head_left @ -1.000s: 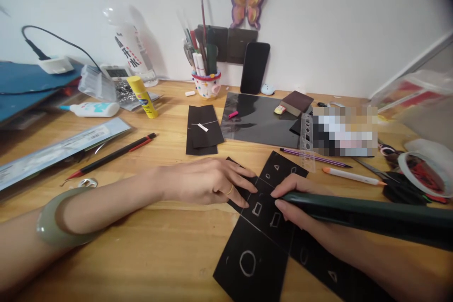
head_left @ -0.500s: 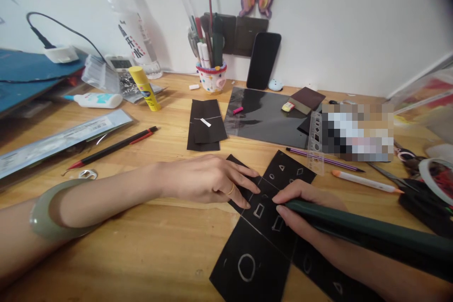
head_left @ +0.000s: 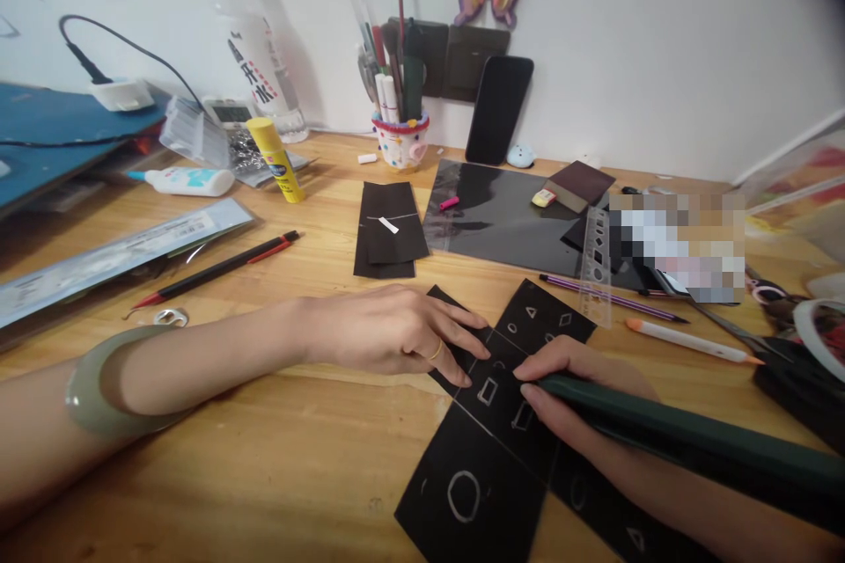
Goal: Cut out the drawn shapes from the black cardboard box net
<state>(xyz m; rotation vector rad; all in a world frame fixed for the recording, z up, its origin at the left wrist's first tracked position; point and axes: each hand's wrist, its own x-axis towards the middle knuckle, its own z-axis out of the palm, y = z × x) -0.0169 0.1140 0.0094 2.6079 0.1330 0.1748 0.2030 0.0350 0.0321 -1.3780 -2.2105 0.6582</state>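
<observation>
A black paper cutout (head_left: 462, 493) with panels joined at pale lines lies on the wooden desk. Grey outlines of circles, rectangles, triangles and a diamond are drawn on it. My left hand (head_left: 402, 336) rests palm down on its upper left part, fingers spread and holding nothing. Over the middle panel, my right hand (head_left: 587, 369) pinches a dark green pencil (head_left: 693, 438), whose thick shaft runs off to the right. The pencil's tip is hidden behind my fingers, so contact with the paper cannot be made out.
Beyond my hands lie black paper strips (head_left: 396, 233), a dark sheet (head_left: 502, 224), a stencil ruler (head_left: 596, 268), a purple pencil (head_left: 620, 299) and an orange-white marker (head_left: 693, 341). Scissors (head_left: 739, 330) are at right. A glue stick (head_left: 277, 160), bottle and pen cup (head_left: 400, 141) stand behind.
The whole view has shifted slightly, so everything appears a little further right. Both hands keep almost the same place on the black paper, and the pencil stays in my right hand.
</observation>
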